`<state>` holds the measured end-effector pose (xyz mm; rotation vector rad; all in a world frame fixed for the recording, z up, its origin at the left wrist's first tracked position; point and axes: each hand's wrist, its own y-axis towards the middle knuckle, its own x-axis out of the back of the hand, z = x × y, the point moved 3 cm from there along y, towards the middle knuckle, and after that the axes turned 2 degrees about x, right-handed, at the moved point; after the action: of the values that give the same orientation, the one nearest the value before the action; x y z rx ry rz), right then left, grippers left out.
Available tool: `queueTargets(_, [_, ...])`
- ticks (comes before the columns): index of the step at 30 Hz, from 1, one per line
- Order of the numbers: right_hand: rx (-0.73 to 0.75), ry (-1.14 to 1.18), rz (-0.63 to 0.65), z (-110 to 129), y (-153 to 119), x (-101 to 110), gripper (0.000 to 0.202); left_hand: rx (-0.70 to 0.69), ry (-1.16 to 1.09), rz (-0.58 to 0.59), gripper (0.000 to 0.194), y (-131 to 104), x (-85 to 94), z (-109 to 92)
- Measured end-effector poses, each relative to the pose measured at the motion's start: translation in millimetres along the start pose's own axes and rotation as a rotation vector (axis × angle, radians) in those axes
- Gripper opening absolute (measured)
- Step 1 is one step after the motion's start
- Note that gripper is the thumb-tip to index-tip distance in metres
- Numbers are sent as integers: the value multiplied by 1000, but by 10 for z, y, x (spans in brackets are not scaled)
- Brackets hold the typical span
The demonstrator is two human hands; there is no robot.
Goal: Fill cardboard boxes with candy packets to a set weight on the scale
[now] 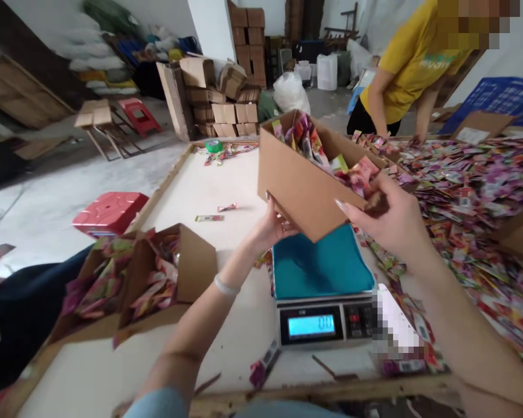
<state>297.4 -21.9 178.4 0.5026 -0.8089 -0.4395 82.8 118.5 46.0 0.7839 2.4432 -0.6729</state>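
Observation:
A brown cardboard box (pixel 305 191) hangs tilted above the scale, with colourful small packets (pixel 307 139) inside it. My left hand (pixel 272 229) supports the box from below at its left side, thumb against the front wall. At the right end, my right hand (pixel 387 215) grips the box edge, its fingers by a reddish packet (pixel 364 174). Beneath the box is the teal pan (pixel 326 267) of a digital scale (pixel 311 325), whose lit display reads 0.0.
Two filled cardboard boxes (pixel 196 267) stand at the left. A big heap of packets (pixel 475 191) covers the right side. Green tape (pixel 213 146) lies at the far table edge. A co-worker in a yellow shirt (pixel 409 52) bends over the heap. A red stool (pixel 108 212) stands left of the table.

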Motion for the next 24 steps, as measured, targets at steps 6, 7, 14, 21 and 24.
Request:
queueTargets(6, [-66, -112, 105, -22, -777, 275, 51, 301, 315, 47, 84, -727, -302, 744])
queueTargets(7, [-59, -150, 122, -64, -817, 252, 53, 313, 471, -1, 81, -801, -285, 728])
queueTargets(14, [-113, -345, 178, -81, -975, 150, 96, -285, 828, -423, 42, -1350, -140, -43])
queueTargets(21, [-211, -125, -142, -637, -1302, 402, 95, -731, 669, -480, 18, -1758, 15, -91])
queueTargets(24, [-474, -192, -295, -1366, -1746, 496, 85, -761, 626, -541, 27, -1915, 234, 213])
